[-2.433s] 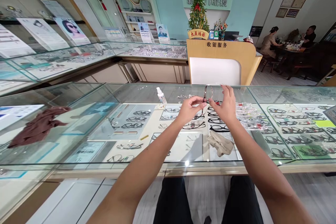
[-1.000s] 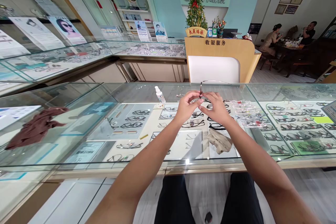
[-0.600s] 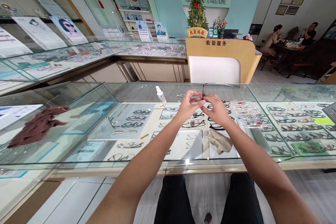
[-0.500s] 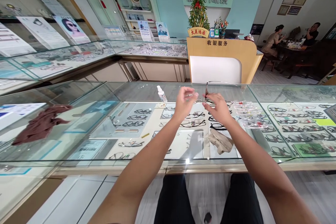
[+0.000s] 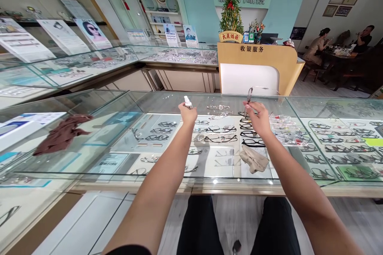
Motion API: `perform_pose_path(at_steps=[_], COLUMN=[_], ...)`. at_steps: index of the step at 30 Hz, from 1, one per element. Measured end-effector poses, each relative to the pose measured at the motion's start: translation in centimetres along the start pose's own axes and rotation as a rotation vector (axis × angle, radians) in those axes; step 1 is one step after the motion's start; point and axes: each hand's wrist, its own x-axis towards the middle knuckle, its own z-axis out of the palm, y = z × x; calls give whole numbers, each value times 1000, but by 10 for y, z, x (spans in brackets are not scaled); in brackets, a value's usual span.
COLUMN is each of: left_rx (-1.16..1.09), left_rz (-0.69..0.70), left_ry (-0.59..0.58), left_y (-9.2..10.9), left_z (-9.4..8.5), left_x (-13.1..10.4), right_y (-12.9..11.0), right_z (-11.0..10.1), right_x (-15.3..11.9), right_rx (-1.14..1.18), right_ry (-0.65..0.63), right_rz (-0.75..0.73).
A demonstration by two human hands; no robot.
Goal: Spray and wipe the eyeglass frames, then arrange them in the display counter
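Observation:
My left hand (image 5: pixel 188 114) is closed around a small white spray bottle (image 5: pixel 188 102) above the glass counter; its white nozzle sticks out over my fingers. In my right hand (image 5: pixel 259 118) I pinch a pair of eyeglasses (image 5: pixel 249 96), held up on edge near the counter's far side, with a thin temple reaching to the right. Below my right wrist lies a crumpled beige cloth (image 5: pixel 253 159) on the glass. Rows of dark-framed glasses (image 5: pixel 221 129) show under the glass between my hands.
A brown cloth (image 5: pixel 61 133) lies on the counter at the left. Clear-rimmed glasses (image 5: pixel 289 129) are grouped right of my right hand. Beyond stands a wooden cashier desk (image 5: pixel 289 67) with a plant (image 5: pixel 231 12). Two people sit at a table (image 5: pixel 338 51) at the far right.
My left hand has moved left from beside my right hand and taken hold of the spray bottle. My right hand still holds the eyeglasses, now slightly farther right and turned.

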Motion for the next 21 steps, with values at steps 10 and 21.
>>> perform_pose_path(at_steps=[10,21], left_rx=[-61,-403], left_rz=[-97,-340], left_ry=[241,-669], left_y=[32,93], left_z=[30,54], left_x=[-8,-64], right_y=[-10,-22], right_z=[-3,2], right_x=[0,-5], right_rx=[100,349], right_ry=[-21,-226], right_rz=[25,103])
